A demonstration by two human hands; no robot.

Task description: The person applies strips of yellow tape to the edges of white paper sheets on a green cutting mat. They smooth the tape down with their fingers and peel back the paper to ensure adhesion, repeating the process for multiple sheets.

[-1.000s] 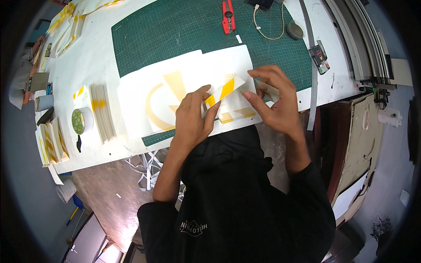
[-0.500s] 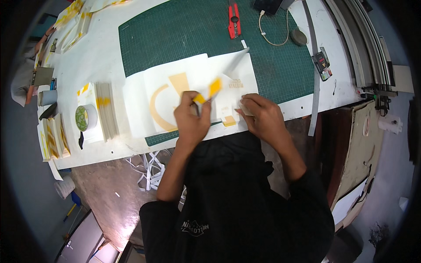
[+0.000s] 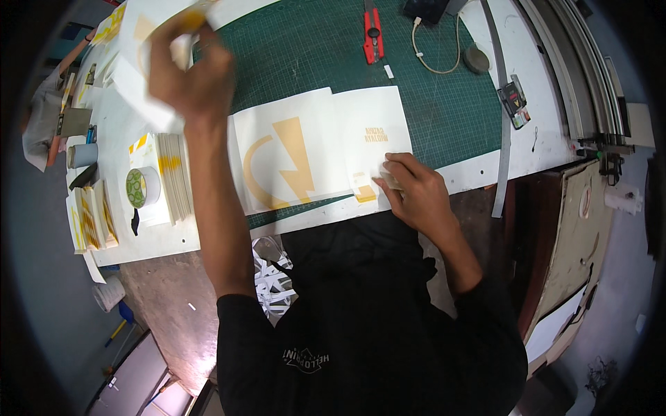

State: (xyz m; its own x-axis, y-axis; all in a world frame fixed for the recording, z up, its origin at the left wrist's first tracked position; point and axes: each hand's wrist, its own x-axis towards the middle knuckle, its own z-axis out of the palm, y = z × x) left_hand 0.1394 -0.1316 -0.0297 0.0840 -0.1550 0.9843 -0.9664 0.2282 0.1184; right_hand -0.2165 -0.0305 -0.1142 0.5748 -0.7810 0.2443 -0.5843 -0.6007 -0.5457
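Observation:
My left hand [image 3: 191,76] is raised over the far left of the table, smeared by motion. Its curled fingers close on a blurred yellow piece [image 3: 193,19]. Beside that hand lies a blurred white sheet [image 3: 139,93] with faint tan print; whether I touch it cannot be told. In front of me a printed paper sheet [image 3: 326,132] lies on the green cutting mat [image 3: 298,48], with a large tan emblem and small tan lettering. My right hand [image 3: 420,191] is closed in a pinch at the sheet's right part, near a yellow patch [image 3: 365,195]. A small pale thing between its fingertips is unclear.
A red utility knife [image 3: 372,41] lies on the mat, near a cable [image 3: 433,69] and a round grey object [image 3: 476,59]. At left, a tape roll [image 3: 142,187] rests on a paper stack [image 3: 173,173]. A co-worker's arm [image 3: 73,52] shows at far left.
My left hand has swung from above the printed sheet to the far left, with yellow at its fingertips. The emblem on the sheet is now uncovered. My right hand has barely moved.

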